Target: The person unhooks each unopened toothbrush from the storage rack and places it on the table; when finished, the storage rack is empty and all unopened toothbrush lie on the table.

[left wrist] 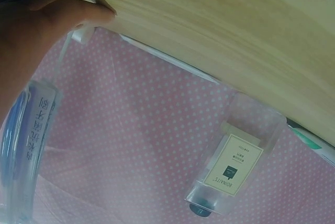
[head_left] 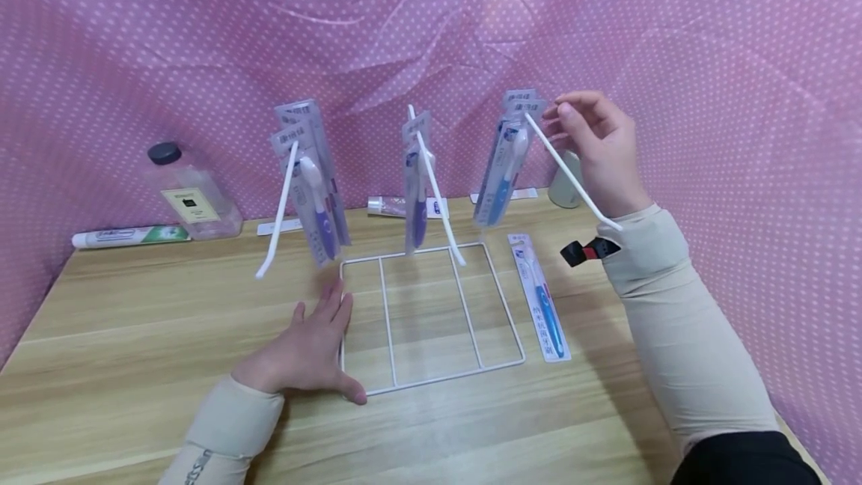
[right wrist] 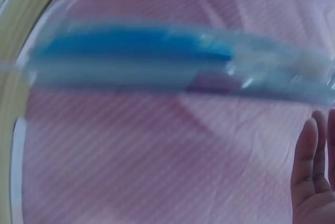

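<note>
A white wire display rack (head_left: 444, 378) stands on the table, its prongs rising above a rectangular base. My left hand (head_left: 306, 346) rests at the base's left side, fingers spread along the wire and thumb by the front corner. Packaged toothbrushes hang on the prongs: purple ones (head_left: 323, 227) at left, another purple one (head_left: 419, 219) in the middle, blue ones (head_left: 501, 185) at right. Beside the right packs' top cards is my right hand (head_left: 599, 152), fingers loosely bent. The right wrist view shows its fingers holding nothing, below a blurred blue toothbrush pack (right wrist: 136, 51).
A packaged blue toothbrush (head_left: 542, 302) lies right of the rack. Along the back are a clear bottle with a black cap (head_left: 191, 197), a toothpaste tube (head_left: 131, 236), another tube (head_left: 390, 206) and a greenish container (head_left: 566, 182). Pink dotted cloth (head_left: 404, 28) hangs behind the table.
</note>
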### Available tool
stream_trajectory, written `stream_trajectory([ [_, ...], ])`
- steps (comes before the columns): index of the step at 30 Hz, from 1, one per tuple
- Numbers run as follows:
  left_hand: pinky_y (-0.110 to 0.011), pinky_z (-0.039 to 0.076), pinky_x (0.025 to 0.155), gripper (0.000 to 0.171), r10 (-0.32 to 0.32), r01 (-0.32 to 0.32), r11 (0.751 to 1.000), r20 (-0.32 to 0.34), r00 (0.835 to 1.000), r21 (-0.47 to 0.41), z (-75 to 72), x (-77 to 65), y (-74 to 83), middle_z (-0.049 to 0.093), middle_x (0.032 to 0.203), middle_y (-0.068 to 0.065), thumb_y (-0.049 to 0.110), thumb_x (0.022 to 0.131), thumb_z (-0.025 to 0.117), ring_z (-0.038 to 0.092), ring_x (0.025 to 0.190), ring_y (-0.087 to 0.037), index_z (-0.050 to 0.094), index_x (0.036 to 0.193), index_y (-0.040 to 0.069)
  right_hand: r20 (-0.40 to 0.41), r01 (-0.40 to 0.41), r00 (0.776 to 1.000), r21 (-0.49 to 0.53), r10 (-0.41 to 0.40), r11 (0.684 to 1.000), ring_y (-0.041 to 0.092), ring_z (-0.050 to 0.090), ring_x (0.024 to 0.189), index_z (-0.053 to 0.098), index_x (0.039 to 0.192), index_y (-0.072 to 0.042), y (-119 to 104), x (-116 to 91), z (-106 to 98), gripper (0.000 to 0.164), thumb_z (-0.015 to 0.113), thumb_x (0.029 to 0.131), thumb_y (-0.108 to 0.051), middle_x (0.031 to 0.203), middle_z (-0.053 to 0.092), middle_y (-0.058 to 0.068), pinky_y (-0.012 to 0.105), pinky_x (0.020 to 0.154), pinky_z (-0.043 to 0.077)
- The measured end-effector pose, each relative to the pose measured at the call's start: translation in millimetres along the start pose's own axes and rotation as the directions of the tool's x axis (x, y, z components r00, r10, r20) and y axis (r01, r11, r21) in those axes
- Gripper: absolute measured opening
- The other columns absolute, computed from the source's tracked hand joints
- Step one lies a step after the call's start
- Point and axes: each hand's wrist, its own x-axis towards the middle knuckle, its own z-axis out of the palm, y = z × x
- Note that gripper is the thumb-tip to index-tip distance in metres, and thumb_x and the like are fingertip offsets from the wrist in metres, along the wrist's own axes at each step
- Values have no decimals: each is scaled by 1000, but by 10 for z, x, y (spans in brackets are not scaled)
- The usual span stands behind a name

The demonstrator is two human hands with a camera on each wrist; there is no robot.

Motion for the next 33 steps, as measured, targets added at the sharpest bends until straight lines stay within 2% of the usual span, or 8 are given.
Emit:
stream_trajectory([
  [4, -86, 12, 117, 159, 20, -20, 1000, 1, 1000, -4, -6, -11, 3, -3, 172, -37, 78, 54, 91, 8, 161, -54, 20, 162, -16, -12, -9, 1000, 150, 10, 989, 21, 72, 85, 71, 113, -1, -80, 29, 91, 12, 69, 102, -6, 103, 74, 12, 27, 79, 63],
  [9, -87, 12, 115, 159, 32, -32, 999, 6, 999, -16, -8, -17, -11, -4, 172, -37, 79, 56, 89, 6, 161, -54, 19, 162, -16, -21, -23, 999, 197, 27, 980, 22, 71, 88, 71, 114, 1, -104, 47, 128, 15, 71, 100, -3, 103, 73, 13, 29, 81, 63],
  [13, -87, 12, 115, 159, 30, -30, 999, 5, 1000, -16, -10, -18, -10, -4, 172, -38, 78, 56, 90, 6, 161, -54, 19, 162, -16, -25, 5, 1000, 156, -1, 988, 19, 70, 87, 74, 112, -4, -72, 65, 151, 15, 71, 99, 0, 97, 73, 8, 27, 80, 61],
  [19, -87, 13, 116, 159, 27, -27, 1000, 2, 1000, -10, -11, -17, -8, -3, 171, -38, 78, 55, 90, 6, 161, -54, 19, 162, -16, -22, 36, 999, -1, -36, 999, 13, 67, 81, 77, 112, -11, 6, 55, 178, 17, 72, 99, -1, 94, 73, 0, 21, 75, 60],
  [33, -86, 11, 117, 159, 12, -12, 1000, 5, 1000, -13, 0, -9, -13, -3, 172, -37, 78, 55, 91, 6, 161, -53, 19, 162, -15, 37, 0, 999, 27, -1, 1000, 14, 69, 77, 76, 115, -9, 18, -56, 180, 16, 68, 102, -5, 97, 76, 4, 22, 64, 60],
])
